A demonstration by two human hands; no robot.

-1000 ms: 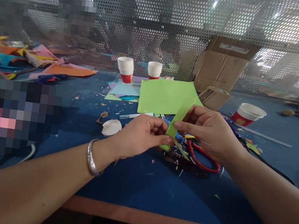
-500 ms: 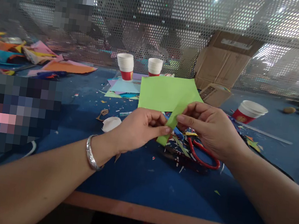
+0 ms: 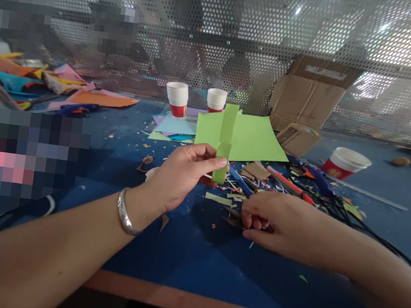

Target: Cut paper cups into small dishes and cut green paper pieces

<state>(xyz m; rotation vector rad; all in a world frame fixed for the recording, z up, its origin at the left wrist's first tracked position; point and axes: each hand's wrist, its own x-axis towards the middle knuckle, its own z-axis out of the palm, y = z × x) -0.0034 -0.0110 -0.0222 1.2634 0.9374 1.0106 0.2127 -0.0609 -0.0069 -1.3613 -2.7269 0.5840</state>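
Note:
My left hand [image 3: 189, 174], with a silver bangle at the wrist, pinches a folded light green paper strip [image 3: 229, 122] between thumb and fingers. The strip stands nearly upright, its upper end overlapping the view of a larger green sheet [image 3: 256, 138] lying on the blue table. My right hand [image 3: 276, 221] is low over the paper scraps, to the right of the strip, with its fingers curled. What those fingers grip is hidden beneath the hand. Just beyond it lie a blue-handled tool [image 3: 239, 181] and a red-orange pen-like tool [image 3: 288, 182].
Two stacks of paper cups [image 3: 177, 99] [image 3: 216, 100] stand at the back, another cup [image 3: 346, 163] at the right. Cardboard [image 3: 305, 99] leans on the perforated metal screen. Coloured papers [image 3: 99, 98] lie back left, a blue glue gun [image 3: 319, 181] and black cables right.
My right hand has let go of the green strip and moved down to the scraps, where red scissor handles showed before. My left hand has turned the strip more upright.

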